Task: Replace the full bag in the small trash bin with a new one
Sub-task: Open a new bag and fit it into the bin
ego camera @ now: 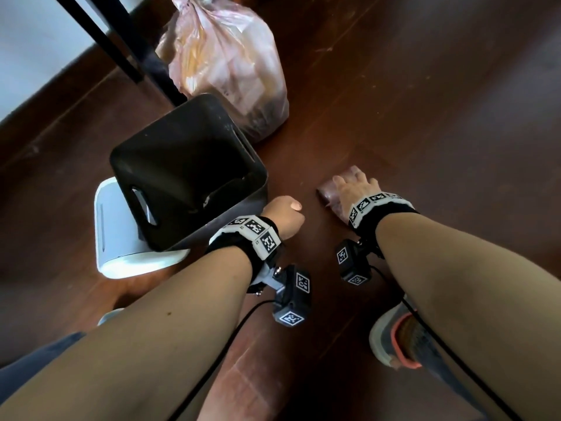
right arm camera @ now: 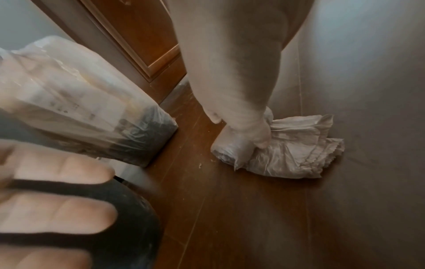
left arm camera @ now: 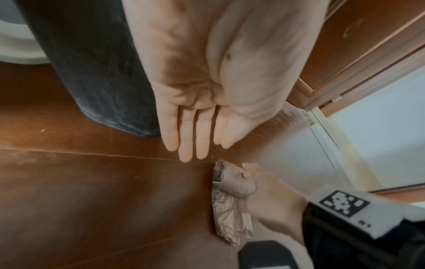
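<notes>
The small black trash bin [ego camera: 194, 100] stands on the dark wood floor with no bag in it. Behind it sits the full pink bag [ego camera: 227, 62], bulging with rubbish, also seen in the right wrist view [right arm camera: 69, 102]. To the bin's right, a roll of new pale bags [ego camera: 328, 194] lies on the floor with a loose end crumpled [right arm camera: 294, 152]. My right hand [ego camera: 353, 189] grips the roll from above, thumb and fingers curled round it [right arm camera: 243, 134]. My left hand [left arm camera: 195, 118] hovers beside the bin's near wall [left arm camera: 96, 63], palm open, fingers straight, holding nothing.
A white box-like unit [ego camera: 121, 238] sits against the bin's left side. Black furniture legs [ego camera: 121, 47] rise behind the bin. My shoe [ego camera: 394, 335] is at the lower right. A wooden door frame [right arm camera: 142, 36] and a white wall border the floor.
</notes>
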Demonstrator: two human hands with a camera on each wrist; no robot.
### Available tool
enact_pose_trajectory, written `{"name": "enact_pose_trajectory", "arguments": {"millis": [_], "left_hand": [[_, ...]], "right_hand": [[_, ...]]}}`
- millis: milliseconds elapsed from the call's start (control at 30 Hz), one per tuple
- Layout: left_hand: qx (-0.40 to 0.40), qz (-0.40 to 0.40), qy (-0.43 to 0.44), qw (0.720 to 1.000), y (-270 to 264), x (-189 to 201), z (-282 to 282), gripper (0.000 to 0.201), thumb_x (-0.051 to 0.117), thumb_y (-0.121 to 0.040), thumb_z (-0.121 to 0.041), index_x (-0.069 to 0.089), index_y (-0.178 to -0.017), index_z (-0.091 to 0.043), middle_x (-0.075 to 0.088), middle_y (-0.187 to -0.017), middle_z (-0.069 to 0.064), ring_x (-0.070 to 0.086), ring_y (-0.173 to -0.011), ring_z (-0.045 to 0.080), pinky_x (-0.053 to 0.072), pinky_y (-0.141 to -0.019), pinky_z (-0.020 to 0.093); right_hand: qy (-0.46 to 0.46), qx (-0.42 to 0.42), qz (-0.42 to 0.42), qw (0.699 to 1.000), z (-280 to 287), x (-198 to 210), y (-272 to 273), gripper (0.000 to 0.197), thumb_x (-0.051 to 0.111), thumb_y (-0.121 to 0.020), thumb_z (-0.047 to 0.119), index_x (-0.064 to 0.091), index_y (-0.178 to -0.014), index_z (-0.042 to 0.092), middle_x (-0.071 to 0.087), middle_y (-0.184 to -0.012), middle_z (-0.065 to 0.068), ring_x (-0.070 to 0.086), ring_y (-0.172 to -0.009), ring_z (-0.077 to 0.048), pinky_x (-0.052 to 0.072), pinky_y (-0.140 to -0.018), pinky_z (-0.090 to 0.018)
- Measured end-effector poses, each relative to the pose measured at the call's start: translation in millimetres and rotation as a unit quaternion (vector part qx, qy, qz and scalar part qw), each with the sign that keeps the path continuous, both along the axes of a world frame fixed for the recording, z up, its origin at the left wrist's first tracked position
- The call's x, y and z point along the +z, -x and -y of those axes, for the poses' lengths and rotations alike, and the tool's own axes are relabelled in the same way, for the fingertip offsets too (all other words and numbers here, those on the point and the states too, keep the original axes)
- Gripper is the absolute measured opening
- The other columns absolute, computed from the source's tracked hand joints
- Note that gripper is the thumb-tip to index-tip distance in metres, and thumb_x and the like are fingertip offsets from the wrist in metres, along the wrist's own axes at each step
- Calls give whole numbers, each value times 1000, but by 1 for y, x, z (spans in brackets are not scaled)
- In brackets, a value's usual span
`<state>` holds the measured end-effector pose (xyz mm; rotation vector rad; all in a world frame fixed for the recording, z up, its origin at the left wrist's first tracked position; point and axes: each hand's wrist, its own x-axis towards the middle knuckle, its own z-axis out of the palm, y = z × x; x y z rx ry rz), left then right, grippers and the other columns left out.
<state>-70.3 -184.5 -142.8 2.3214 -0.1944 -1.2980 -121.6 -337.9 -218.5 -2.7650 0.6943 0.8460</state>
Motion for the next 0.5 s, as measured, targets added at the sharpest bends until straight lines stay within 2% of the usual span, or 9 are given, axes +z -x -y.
{"name": "enact_pose_trajectory", "arguments": {"millis": [33, 100, 167, 233, 267, 333, 433, 500], "left_hand": [[4, -31, 5, 1000, 0, 1, -1, 30, 51, -89, -8, 58, -118, -12, 65, -115, 16, 64, -105, 31, 54, -87, 39], [25, -79, 15, 996, -1, 2, -1, 35, 47, -93, -3, 53, -127, -3, 62, -108, 13, 63, -96, 29, 49, -69, 28], [55, -103, 24, 993, -1, 1, -1, 33, 44, -95, -2, 51, -128, -2, 56, -104, 12, 57, -92, 27, 43, -64, 23], [96, -121, 35, 987, -1, 2, -1, 26, 43, -96, -4, 53, -121, -7, 56, -104, 12, 56, -91, 26, 44, -67, 25], [115, -126, 36, 985, 0, 3, -2, 21, 43, -97, -5, 53, -114, -10, 56, -104, 12, 56, -91, 26, 46, -72, 28], [141, -130, 40, 981, -1, 2, -2, 17, 43, -97, -6, 53, -110, -11, 56, -105, 12, 56, -93, 26, 46, -84, 32], [155, -133, 45, 978, -2, 0, -2, 29, 43, -97, -6, 54, -123, -5, 56, -105, 12, 55, -94, 25, 43, -86, 31], [154, -137, 44, 978, -1, 0, -3, 31, 43, -97, -6, 54, -126, -4, 56, -105, 12, 55, -93, 25, 43, -84, 30]], "right_hand": [[10, 7, -4, 1000, -1, -3, 0, 71, 63, -87, 31, 25, -146, 18, 30, -151, -9, 13, -145, -32, 29, -110, -46], [42, 22, -10, 999, -3, -8, 3, 74, 68, -82, 29, 29, -145, 18, 33, -143, -11, 24, -137, -33, 36, -106, -45], [67, 37, -15, 997, -5, -10, 4, 66, 66, -82, 27, 37, -141, 18, 29, -141, -11, 24, -135, -33, 36, -104, -45], [65, 40, -2, 997, -3, -14, 4, 59, 64, -83, 24, 41, -137, 16, 26, -146, -9, 17, -140, -33, 33, -107, -46], [56, 36, 5, 998, -2, -16, 4, 59, 64, -83, 23, 40, -136, 14, 26, -148, -7, 14, -143, -33, 32, -108, -47], [57, 38, 9, 998, -1, -18, 5, 63, 63, -84, 21, 33, -139, 12, 33, -144, -7, 19, -141, -33, 33, -108, -45], [114, 70, -21, 991, -3, -17, 6, 73, 63, -82, 24, 26, -144, 16, 33, -139, -9, 29, -132, -32, 29, -110, -47], [121, 82, -36, 989, -2, -19, 10, 67, 60, -86, 27, 28, -144, 16, 25, -148, -9, 20, -140, -33, 21, -115, -49]]}}
